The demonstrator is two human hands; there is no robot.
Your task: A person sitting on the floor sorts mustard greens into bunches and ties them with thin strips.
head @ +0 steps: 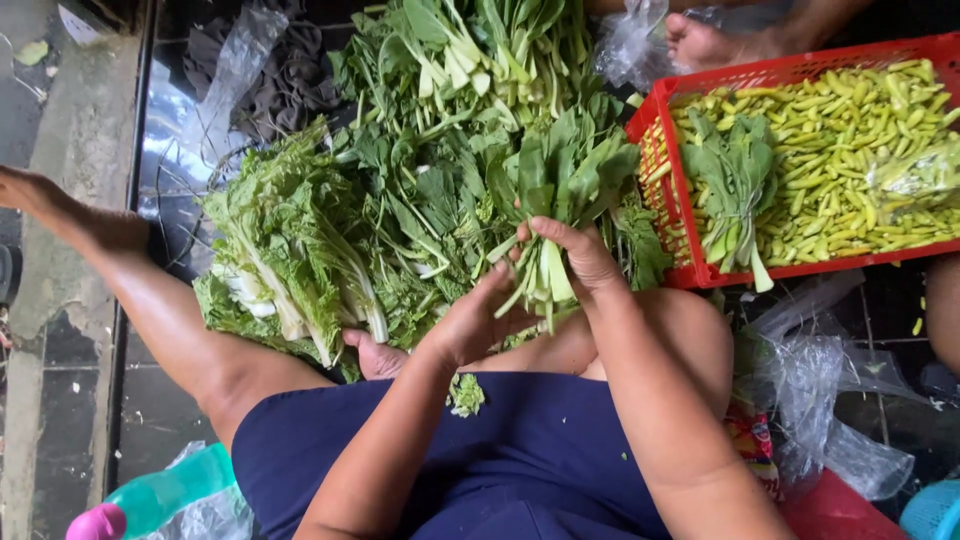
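Above the lap, one bunch of greens is being pinched by both hands' fingers; beside it, one red crate is being filled with green chillies and one more bunch.

A red crate sits on the floor, heaped with yellow-green chillies, a tied bunch of leafy greens resting across them. Left of the crate spreads a pile of loose greens. Below the crate lie crumpled clear plastic bags. Far to the crate's lower left, a green bottle with a pink cap lies.
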